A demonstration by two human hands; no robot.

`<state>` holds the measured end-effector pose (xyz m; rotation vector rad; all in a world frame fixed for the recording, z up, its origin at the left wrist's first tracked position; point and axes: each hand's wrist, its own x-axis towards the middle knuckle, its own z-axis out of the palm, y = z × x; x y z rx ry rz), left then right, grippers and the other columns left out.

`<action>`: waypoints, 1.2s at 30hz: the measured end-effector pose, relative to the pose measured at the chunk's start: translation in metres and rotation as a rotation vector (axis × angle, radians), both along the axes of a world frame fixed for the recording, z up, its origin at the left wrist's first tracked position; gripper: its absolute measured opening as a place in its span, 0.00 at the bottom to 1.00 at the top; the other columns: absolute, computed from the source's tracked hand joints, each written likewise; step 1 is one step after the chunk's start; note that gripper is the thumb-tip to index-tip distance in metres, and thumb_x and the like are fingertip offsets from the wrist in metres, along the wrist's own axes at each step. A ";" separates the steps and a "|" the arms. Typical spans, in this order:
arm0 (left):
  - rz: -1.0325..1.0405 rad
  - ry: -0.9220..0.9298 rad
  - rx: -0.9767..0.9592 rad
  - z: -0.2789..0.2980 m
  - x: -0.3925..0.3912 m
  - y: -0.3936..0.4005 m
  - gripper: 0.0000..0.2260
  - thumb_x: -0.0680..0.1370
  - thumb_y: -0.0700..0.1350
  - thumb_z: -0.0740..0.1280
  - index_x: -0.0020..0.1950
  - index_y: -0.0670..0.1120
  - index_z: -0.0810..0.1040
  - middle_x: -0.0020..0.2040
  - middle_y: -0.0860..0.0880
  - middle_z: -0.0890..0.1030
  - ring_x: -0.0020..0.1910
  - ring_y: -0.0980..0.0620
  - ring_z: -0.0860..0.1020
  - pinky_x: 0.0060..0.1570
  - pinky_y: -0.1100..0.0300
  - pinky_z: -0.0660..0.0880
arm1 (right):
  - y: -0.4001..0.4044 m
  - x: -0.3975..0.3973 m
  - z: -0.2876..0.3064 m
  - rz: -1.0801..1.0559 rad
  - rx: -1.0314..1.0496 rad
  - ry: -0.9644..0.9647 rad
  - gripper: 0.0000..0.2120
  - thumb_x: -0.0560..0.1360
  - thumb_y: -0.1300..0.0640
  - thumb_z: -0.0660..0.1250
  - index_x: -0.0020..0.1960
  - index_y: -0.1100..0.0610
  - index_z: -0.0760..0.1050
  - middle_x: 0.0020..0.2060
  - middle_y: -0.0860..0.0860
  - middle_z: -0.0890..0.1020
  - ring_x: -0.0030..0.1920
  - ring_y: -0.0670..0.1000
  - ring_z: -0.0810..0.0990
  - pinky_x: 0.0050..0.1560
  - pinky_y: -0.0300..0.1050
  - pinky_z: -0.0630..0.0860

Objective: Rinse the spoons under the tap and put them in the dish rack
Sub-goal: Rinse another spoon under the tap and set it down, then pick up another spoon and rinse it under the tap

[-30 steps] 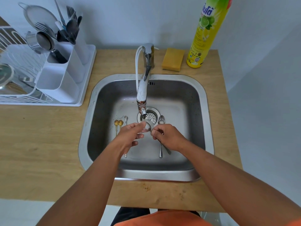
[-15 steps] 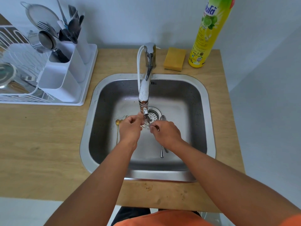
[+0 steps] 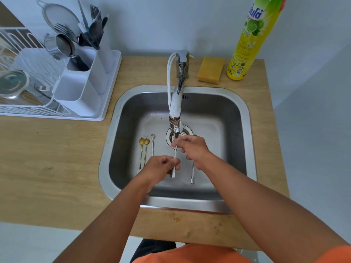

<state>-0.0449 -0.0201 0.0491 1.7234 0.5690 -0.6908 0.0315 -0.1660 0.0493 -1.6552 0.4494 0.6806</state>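
A: What does the worktop (image 3: 57, 168) look like?

B: Pale wood, light grain, with a few dark stains near its front edge. A steel sink (image 3: 248, 130) is set into the middle of it. Behind is a plain pale wall, and the right edge of the worktop stops short of another pale wall.

A: And the hands?

B: Both are over the sink basin. The left hand (image 3: 161, 166) has its fingers curled, pinching the handle end of a silver spoon (image 3: 175, 154). The right hand (image 3: 193, 149) holds the bowl end up by the tap (image 3: 175, 107) nozzle, fingers curled round it; the bowl itself is hidden by them. I cannot tell whether water is running.

A: Where are the other spoons?

B: On the sink floor. Two gold spoons (image 3: 143, 149) lie side by side near the basin's left wall, a thin silver spoon (image 3: 152, 143) just beside them. Another silver spoon (image 3: 193, 173) lies under the right hand, its handle pointing towards the sink's front rim.

A: The dish rack?

B: The white dish rack (image 3: 112, 88) sits at the worktop's back left corner. Its cutlery holder (image 3: 79, 92) carries forks, spoons and a small metal strainer, and a steel lid lies in the wire part.

A: Anything else?

B: At the back edge, right of the tap, a yellow sponge (image 3: 209, 70) lies just beside a tall yellow bottle (image 3: 247, 46) of dish soap.
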 end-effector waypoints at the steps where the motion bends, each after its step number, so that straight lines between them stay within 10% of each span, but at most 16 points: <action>1: -0.035 0.035 -0.005 0.001 -0.002 0.004 0.08 0.83 0.53 0.68 0.54 0.54 0.86 0.47 0.57 0.89 0.46 0.57 0.85 0.45 0.61 0.77 | 0.000 0.000 -0.001 -0.029 0.001 0.013 0.09 0.77 0.53 0.73 0.39 0.51 0.87 0.44 0.41 0.88 0.38 0.47 0.74 0.30 0.39 0.68; 6: -0.042 0.085 0.000 0.006 0.004 0.011 0.10 0.85 0.50 0.66 0.55 0.51 0.87 0.46 0.53 0.89 0.47 0.53 0.84 0.50 0.54 0.76 | -0.003 -0.007 -0.008 -0.160 0.062 0.095 0.11 0.77 0.51 0.74 0.36 0.48 0.88 0.49 0.47 0.89 0.41 0.47 0.74 0.29 0.40 0.69; 13: 0.165 -0.004 0.021 0.008 0.027 -0.006 0.10 0.83 0.47 0.68 0.50 0.46 0.87 0.38 0.52 0.88 0.35 0.59 0.83 0.32 0.68 0.75 | 0.005 -0.018 -0.007 -0.102 0.135 0.135 0.06 0.78 0.54 0.71 0.49 0.53 0.87 0.41 0.47 0.88 0.39 0.45 0.82 0.30 0.39 0.71; 23: 0.022 0.065 0.017 -0.005 -0.002 0.008 0.06 0.80 0.51 0.72 0.52 0.52 0.88 0.46 0.59 0.89 0.51 0.53 0.85 0.47 0.56 0.78 | -0.004 -0.009 -0.009 -0.054 -0.005 0.048 0.08 0.79 0.54 0.71 0.45 0.54 0.87 0.45 0.46 0.89 0.38 0.45 0.76 0.32 0.38 0.69; 28: -0.045 0.051 0.059 -0.017 -0.002 0.011 0.02 0.78 0.50 0.75 0.50 0.56 0.86 0.43 0.57 0.88 0.41 0.58 0.85 0.36 0.68 0.75 | -0.027 0.003 -0.021 -0.199 -0.074 0.145 0.04 0.77 0.58 0.72 0.44 0.54 0.84 0.37 0.53 0.84 0.30 0.49 0.69 0.27 0.40 0.63; 36: 0.134 -0.054 0.459 -0.043 0.029 0.038 0.12 0.78 0.48 0.75 0.61 0.48 0.86 0.58 0.48 0.85 0.56 0.48 0.82 0.60 0.51 0.78 | -0.062 0.009 -0.049 -0.031 -0.432 0.064 0.11 0.77 0.55 0.70 0.36 0.50 0.82 0.37 0.52 0.83 0.33 0.54 0.77 0.37 0.43 0.73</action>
